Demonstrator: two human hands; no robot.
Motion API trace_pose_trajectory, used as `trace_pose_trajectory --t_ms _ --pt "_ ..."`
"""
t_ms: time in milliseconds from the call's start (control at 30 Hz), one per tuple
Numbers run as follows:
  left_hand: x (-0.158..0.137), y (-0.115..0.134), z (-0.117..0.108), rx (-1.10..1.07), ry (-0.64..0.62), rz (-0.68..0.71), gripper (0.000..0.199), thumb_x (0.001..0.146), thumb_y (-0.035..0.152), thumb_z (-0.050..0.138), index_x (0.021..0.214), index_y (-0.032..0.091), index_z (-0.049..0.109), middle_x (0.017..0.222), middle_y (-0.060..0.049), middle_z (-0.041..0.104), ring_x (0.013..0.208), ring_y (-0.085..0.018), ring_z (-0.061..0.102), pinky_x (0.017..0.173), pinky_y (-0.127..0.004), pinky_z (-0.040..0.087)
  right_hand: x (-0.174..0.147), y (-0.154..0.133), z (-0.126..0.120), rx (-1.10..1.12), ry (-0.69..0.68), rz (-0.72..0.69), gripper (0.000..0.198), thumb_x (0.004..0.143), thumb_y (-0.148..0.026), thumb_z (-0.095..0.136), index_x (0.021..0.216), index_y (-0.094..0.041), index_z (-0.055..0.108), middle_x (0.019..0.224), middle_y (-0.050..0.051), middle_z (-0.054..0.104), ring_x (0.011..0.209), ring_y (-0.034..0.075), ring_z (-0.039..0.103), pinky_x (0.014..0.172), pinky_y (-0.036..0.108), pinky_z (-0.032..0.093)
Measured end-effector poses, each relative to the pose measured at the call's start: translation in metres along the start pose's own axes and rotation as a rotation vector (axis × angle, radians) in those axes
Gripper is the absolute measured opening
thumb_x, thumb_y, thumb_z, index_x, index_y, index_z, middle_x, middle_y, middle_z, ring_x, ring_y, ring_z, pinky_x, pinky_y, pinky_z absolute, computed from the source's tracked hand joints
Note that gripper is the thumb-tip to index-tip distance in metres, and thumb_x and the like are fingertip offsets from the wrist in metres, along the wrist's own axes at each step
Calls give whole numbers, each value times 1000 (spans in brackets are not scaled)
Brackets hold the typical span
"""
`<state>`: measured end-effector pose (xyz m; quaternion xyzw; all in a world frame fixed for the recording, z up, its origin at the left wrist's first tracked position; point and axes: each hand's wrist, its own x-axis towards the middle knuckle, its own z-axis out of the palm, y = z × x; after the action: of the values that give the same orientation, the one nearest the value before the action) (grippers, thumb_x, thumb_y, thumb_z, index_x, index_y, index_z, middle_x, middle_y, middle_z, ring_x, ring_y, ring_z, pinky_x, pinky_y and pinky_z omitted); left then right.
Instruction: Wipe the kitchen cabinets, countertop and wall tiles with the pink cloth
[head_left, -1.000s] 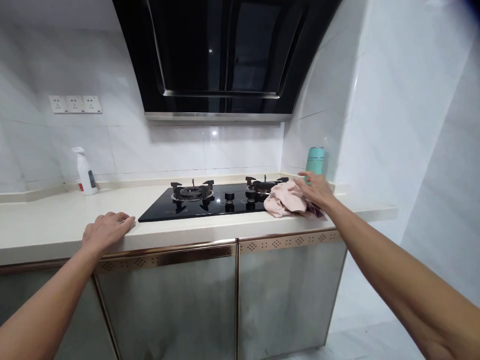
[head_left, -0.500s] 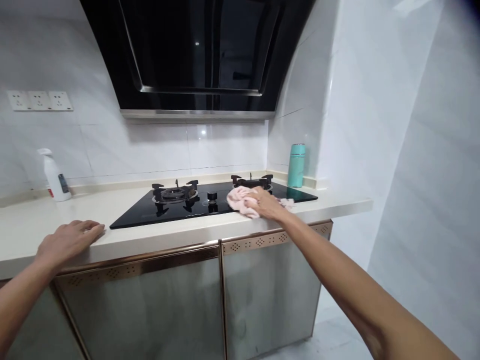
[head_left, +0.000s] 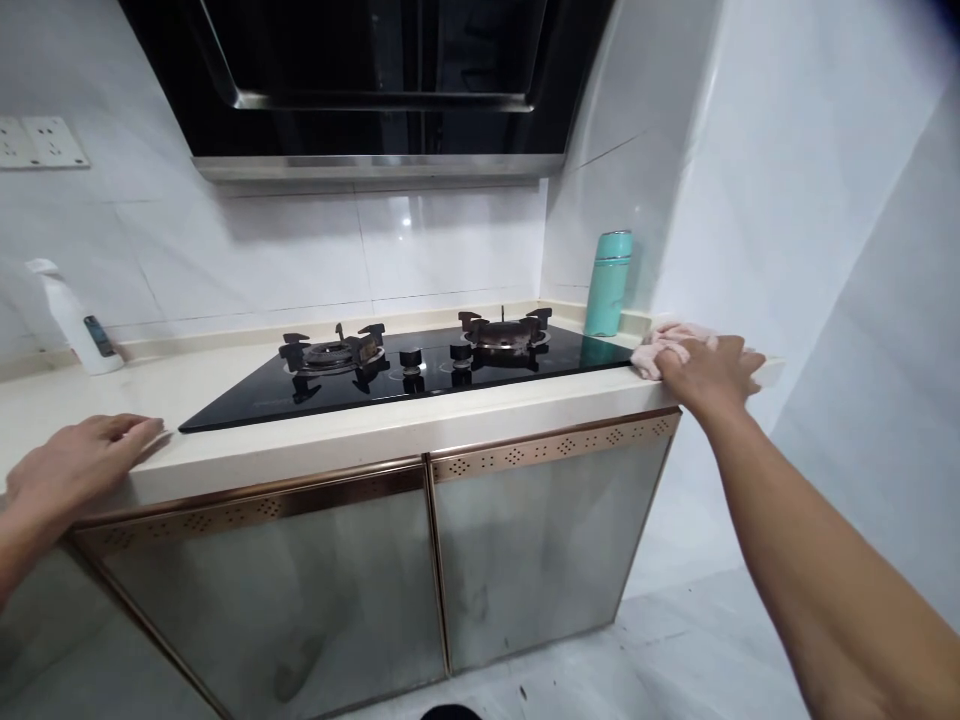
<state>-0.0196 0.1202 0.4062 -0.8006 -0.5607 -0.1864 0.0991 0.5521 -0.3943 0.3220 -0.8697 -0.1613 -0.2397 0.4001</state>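
Note:
My right hand [head_left: 709,372] presses a pale pink cloth [head_left: 651,360] onto the right end of the white countertop [head_left: 390,432], just past the corner of the gas stove [head_left: 480,376]. Its fingers reach over the cloth and partly hide it. At the left, my left hand [head_left: 86,455] lies on the counter's front edge with its fingers stretched out, a little way from the stove's left corner. Nothing shows in that hand. The stove has a black glass top, two burners and two black knobs. Behind it on the right stands a turquoise flask [head_left: 608,285].
A white spray bottle [head_left: 75,320] stands at the back left of the counter. Above the stove hangs a black range hood [head_left: 382,130]. Cabinet doors [head_left: 540,540] are below the counter, and a tiled wall [head_left: 817,180] rises at the right.
My right hand has moved right with the cloth, from the stove's right burner to the counter's end. The second knob now shows. My left hand stays on the counter. The view has tilted down.

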Motion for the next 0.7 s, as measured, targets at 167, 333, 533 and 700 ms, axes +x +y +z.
trace_pose_trajectory --t_ms 167,333,533,700 --pt "-37 42 12 -351 542 217 43 87 57 44 91 24 71 103 -2 73 100 -25 61 94 -44 47 -100 -84 34 43 264 -130 41 86 -41 54 116 -18 70 130 17 42 121 42 34 102 62 33" --pt "-134 155 -5 -630 582 863 37 97 43 49 124 20 61 128 -11 63 123 -25 55 109 -45 41 -226 -210 89 163 285 -742 37 94 -38 55 129 -27 62 142 14 42 131 36 35 106 54 32" --pt "-161 222 -16 -434 469 1204 77 83 65 66 146 26 47 154 -15 42 144 -35 36 118 -52 32 -250 -265 114 123 101 -1072 44 98 -35 52 141 -25 50 139 14 53 124 31 45 97 46 38" --pt "-156 222 3 -194 427 1069 90 75 62 77 152 34 40 156 -14 43 147 -43 30 117 -65 21 -204 -198 87 193 154 -1106 56 92 -35 66 142 -24 43 151 16 45 138 29 41 106 44 33"
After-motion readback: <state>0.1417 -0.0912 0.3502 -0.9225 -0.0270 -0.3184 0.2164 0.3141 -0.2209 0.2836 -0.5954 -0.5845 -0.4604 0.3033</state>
